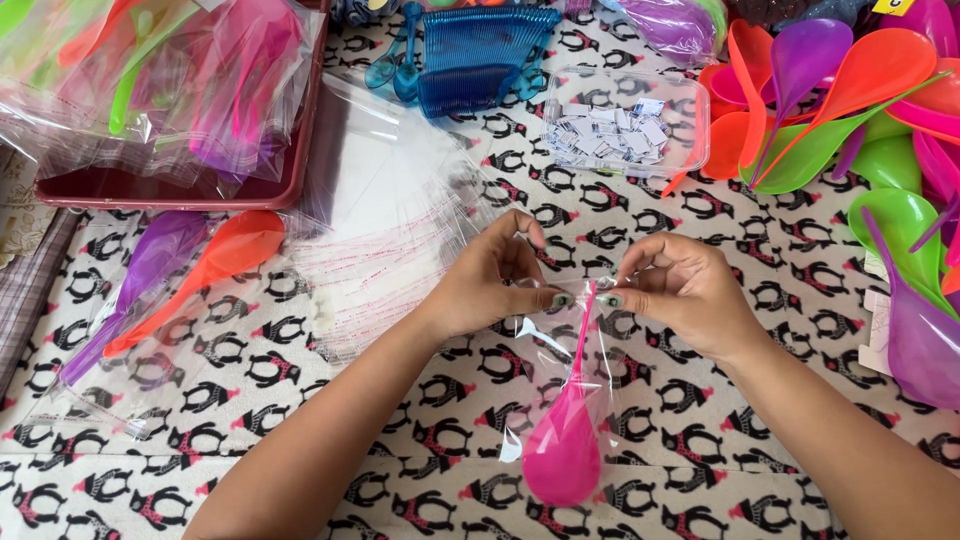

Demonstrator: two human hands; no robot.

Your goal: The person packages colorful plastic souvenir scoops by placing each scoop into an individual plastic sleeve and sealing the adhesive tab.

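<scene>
My left hand [493, 285] and my right hand [682, 290] pinch the top of a clear plastic bag [600, 400] between fingertips. Inside the bag hangs a bright pink plastic spoon [563, 450], bowl down, handle reaching up to my fingers. Both hands sit close together over the penguin-print cloth [780, 250], at the middle of the view.
A stack of clear bags [390, 220] lies left of my hands. A bagged purple and orange spoon pair [190, 270] lies further left. A red tray [200, 185] holds bagged spoons. Loose coloured spoons [850, 110] pile at right; a clear box of paper slips [625, 125] and blue spoons [470, 50] lie beyond.
</scene>
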